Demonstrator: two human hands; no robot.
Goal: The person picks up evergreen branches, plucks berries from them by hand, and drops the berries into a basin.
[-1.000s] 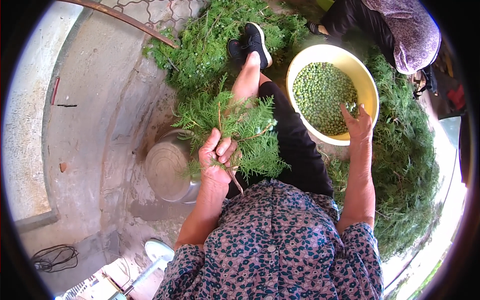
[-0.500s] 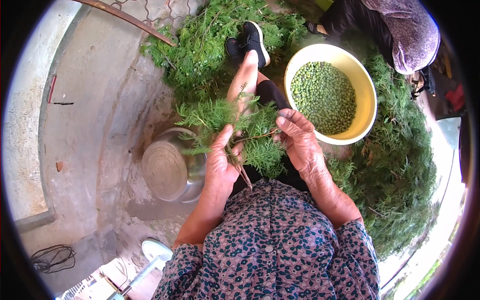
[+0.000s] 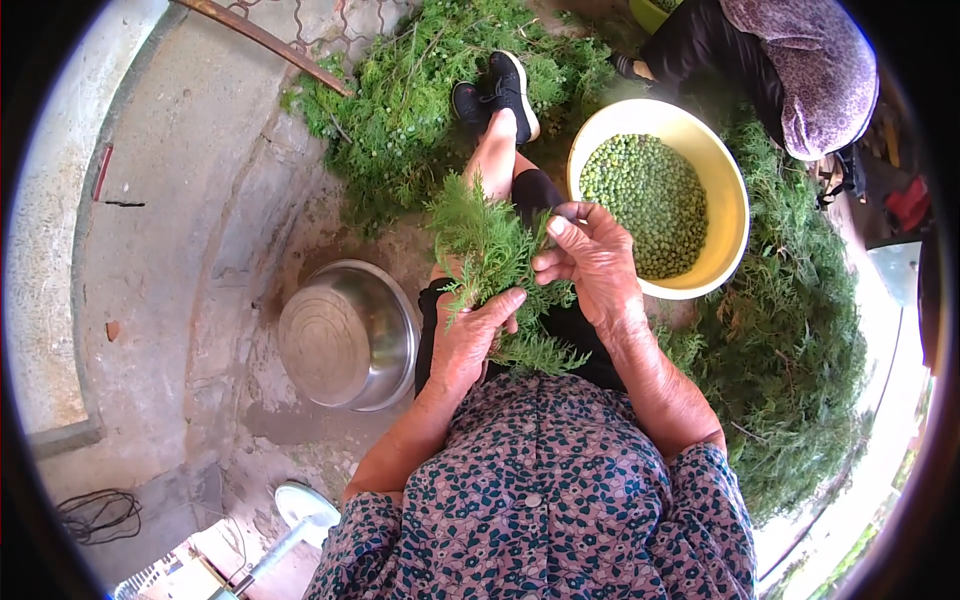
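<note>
A leafy evergreen branch with flat, scaly fronds is held above my lap. My left hand is closed round its lower stem, thumb on top. Fingers of my right hand are pinched at the right side of the foliage, on a green tip; whether a berry is between them cannot be made out. Just right of that hand stands a yellow tub, part filled with small round green berries.
An upturned metal basin lies left of my knees. Cut evergreen branches are heaped ahead and at the right. Another person sits at the upper right, near a green container. A white fan stands lower left.
The branch has turned more upright, and its bare stem end no longer shows below my left hand. That hand has moved slightly down and right; my right hand has shifted slightly left.
</note>
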